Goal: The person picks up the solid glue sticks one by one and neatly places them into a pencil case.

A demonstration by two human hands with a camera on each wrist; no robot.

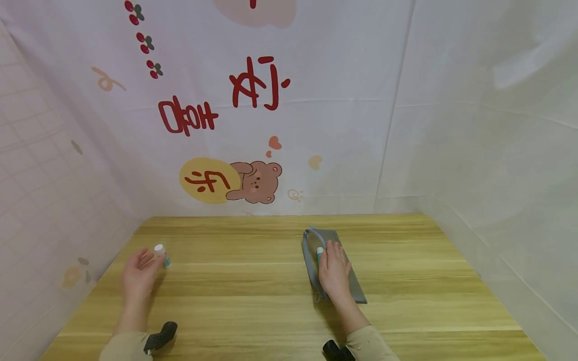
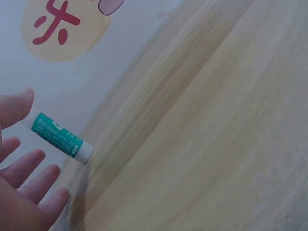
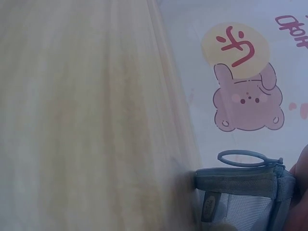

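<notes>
A glue stick (image 1: 166,259) with a white cap and green label stands on the table's left side. Beside it is my left hand (image 1: 140,273), its thumb near the cap and its fingers loosely spread. In the left wrist view, the glue stick (image 2: 57,135) shows in front of the hand (image 2: 29,192). My right hand (image 1: 335,273) holds a grey mesh zip pouch (image 1: 356,287), fingers laid along its side; the thumb is hard to make out. A second white-capped glue stick (image 1: 319,252) shows at the pouch opening. The right wrist view shows the pouch (image 3: 236,185), with the hand mostly cut off.
Both things are on a wood-grain table (image 1: 235,281). A white printed cloth (image 1: 343,125) hangs behind it and along the sides. Black wrist mounts (image 1: 161,337) sit at both sleeves.
</notes>
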